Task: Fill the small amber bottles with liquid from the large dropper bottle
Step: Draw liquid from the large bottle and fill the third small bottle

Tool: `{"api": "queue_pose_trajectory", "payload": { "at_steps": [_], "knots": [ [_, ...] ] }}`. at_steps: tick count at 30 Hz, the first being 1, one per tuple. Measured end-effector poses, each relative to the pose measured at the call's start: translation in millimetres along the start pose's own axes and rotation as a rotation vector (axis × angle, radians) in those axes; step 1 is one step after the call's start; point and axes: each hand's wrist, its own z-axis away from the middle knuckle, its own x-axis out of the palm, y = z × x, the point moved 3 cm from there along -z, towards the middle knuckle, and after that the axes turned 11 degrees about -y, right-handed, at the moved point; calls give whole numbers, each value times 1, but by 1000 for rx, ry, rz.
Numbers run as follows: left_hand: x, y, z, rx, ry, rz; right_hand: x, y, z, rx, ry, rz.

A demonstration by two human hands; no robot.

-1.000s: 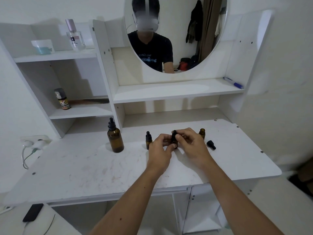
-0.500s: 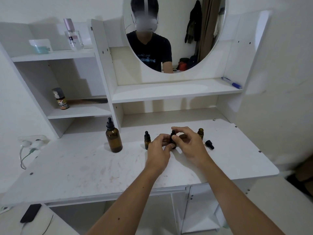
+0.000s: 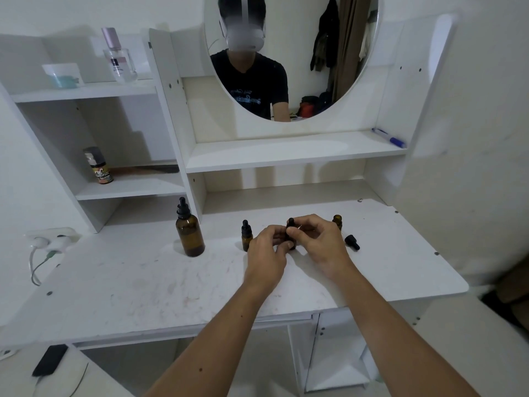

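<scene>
Sockets (image 3: 51, 239) with plugged-in cables are sitting at the far left of the frame, beside a white vanity table (image 3: 143, 287). On the upper left shelf a clear perfume bottle (image 3: 118, 57) is standing next to a pale jar (image 3: 63, 75), and on the shelf below a small labelled bottle (image 3: 98, 166) is leaning a little. Left of centre on the tabletop, the large dropper bottle (image 3: 189, 229) is standing upright with its black dropper cap on. Right of it, a capped small amber bottle (image 3: 246, 235) is standing just beside the left hand (image 3: 267, 250). At the centre of the frame, both hands are meeting around a second small amber bottle (image 3: 290, 228): the left hand is curling its fingers around the body, while the right hand (image 3: 322, 243) is pinching the black cap with thumb and forefinger, its other fingers loosely curled. Behind the right hand, an open amber bottle (image 3: 337, 220) is standing uncapped, and its loose black dropper cap (image 3: 352, 242) is lying on its side just right of the hand. In the upper centre a round mirror (image 3: 292, 58) is reflecting the person, and a blue pen (image 3: 388, 137) is lying on the right shelf. A dark phone (image 3: 50, 359) is lying at the lower left.
</scene>
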Motion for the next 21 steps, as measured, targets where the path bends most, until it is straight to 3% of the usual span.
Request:
{"api": "queue_pose_trajectory", "payload": {
  "at_steps": [13, 21],
  "knots": [
    [-17, 4, 36, -16, 25, 12, -2, -17, 15, -5, 11, 140],
    [-95, -15, 83, -48, 17, 76, 15, -61, 27, -152, 98, 194]
  ]
}}
